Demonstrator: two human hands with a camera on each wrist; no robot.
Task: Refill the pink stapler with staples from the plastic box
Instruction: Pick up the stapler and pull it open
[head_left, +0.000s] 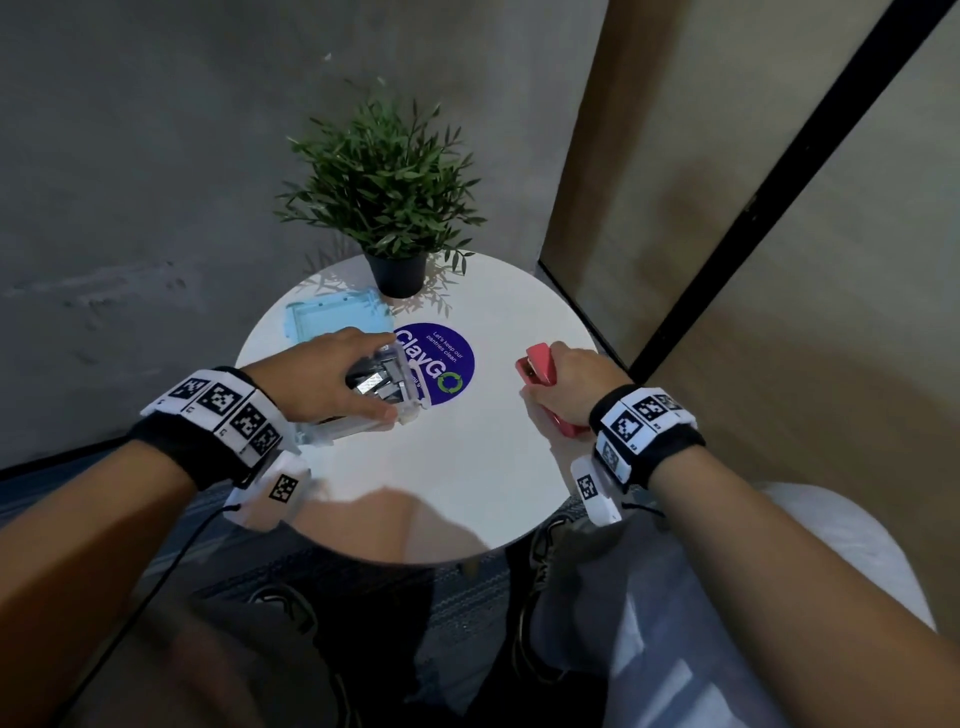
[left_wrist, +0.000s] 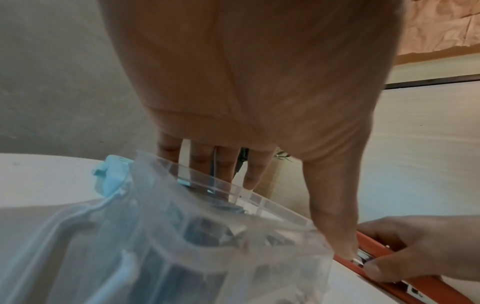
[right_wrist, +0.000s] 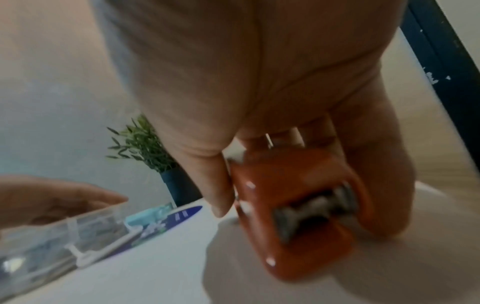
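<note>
Left hand (head_left: 332, 382) grip wraps the clear plastic box (head_left: 382, 387) of staples (head_left: 376, 384); right hand (head_left: 569, 387) grip clamps the pink stapler (head_left: 535, 366) on the desk (head_left: 467, 467).

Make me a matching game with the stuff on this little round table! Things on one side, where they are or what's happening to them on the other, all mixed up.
Things:
1. pink stapler
2. clear plastic box
3. light blue lid
4. potted plant

Places or states:
A. lying flat on the table, between the plant and the left hand
B. standing at the far edge of the table
C. gripped by the right hand
D. held by the left hand, staples inside

Pairs: 1-C, 2-D, 3-A, 4-B
</note>
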